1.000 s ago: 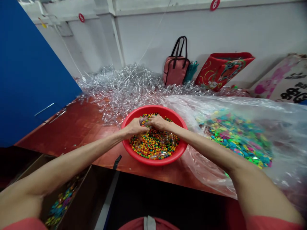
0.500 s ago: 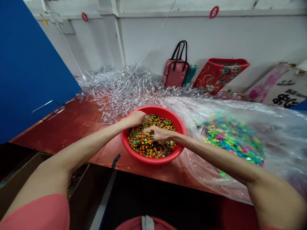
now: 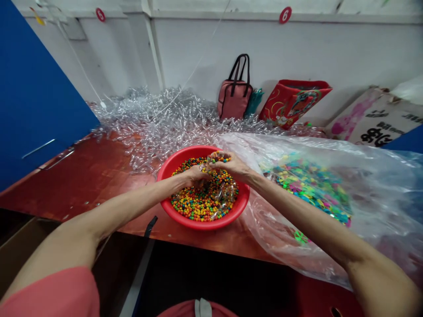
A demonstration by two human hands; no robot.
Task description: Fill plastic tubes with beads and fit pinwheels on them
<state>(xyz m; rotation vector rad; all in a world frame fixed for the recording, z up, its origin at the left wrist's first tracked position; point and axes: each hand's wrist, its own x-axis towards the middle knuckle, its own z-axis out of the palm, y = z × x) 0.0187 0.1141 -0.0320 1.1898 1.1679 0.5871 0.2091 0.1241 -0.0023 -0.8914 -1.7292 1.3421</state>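
Observation:
Many small coloured balls (image 3: pixel 194 204) fill a red basin (image 3: pixel 205 224) on the reddish table. Clear plastic pieces (image 3: pixel 226 193) lie among the balls on the basin's right side. My right hand (image 3: pixel 229 164) is raised over the basin's back part, its fingers curled round a scoop of balls. Just left of it and lower, my left hand (image 3: pixel 198 174) reaches into the balls; its fingers are partly hidden, with something clear and small near the fingertips.
Clear plastic tubes (image 3: pixel 165 119) are heaped behind the basin. A clear bag (image 3: pixel 264 220) holding colourful flat pieces (image 3: pixel 313 185) lies to the right. A pink bag (image 3: pixel 234 99), a red gift bag (image 3: pixel 292 103) and a printed carton (image 3: pixel 373 119) lean by the wall.
My right hand has risen and moved toward the back of the basin with balls in it. My left hand has moved lower, into the balls. The view has shifted slightly.

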